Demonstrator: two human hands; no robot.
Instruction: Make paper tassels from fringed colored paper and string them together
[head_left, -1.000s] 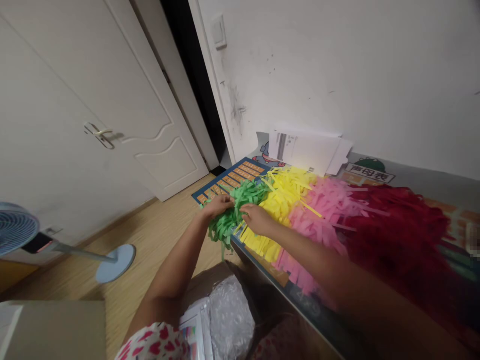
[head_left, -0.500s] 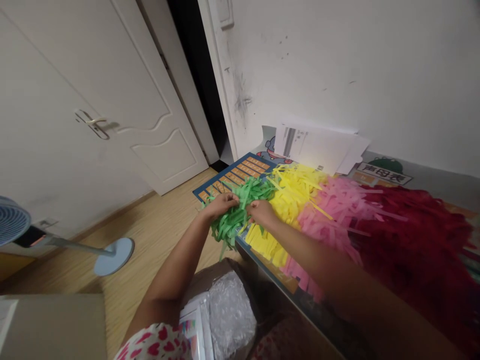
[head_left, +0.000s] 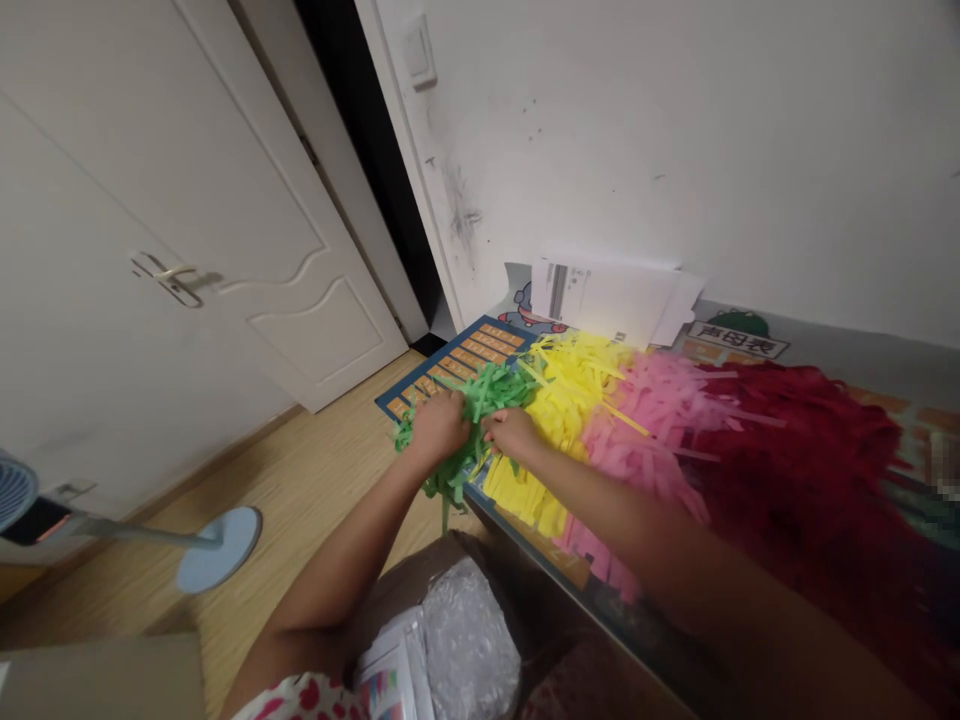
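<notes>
Green strips (head_left: 491,390) heaped by the table's (head_left: 480,350) near left corner, ends drooping over the near edge; the left hand (head_left: 442,425) is down on them, fingers hidden, so its grip can't be told; the right hand (head_left: 511,434) meets their side, fingertips drawn in, any pinch too small to make out; yellow strips (head_left: 574,395), pink strips (head_left: 649,440), red strips (head_left: 795,440) follow rightward; white papers (head_left: 607,300) by the far edge.
</notes>
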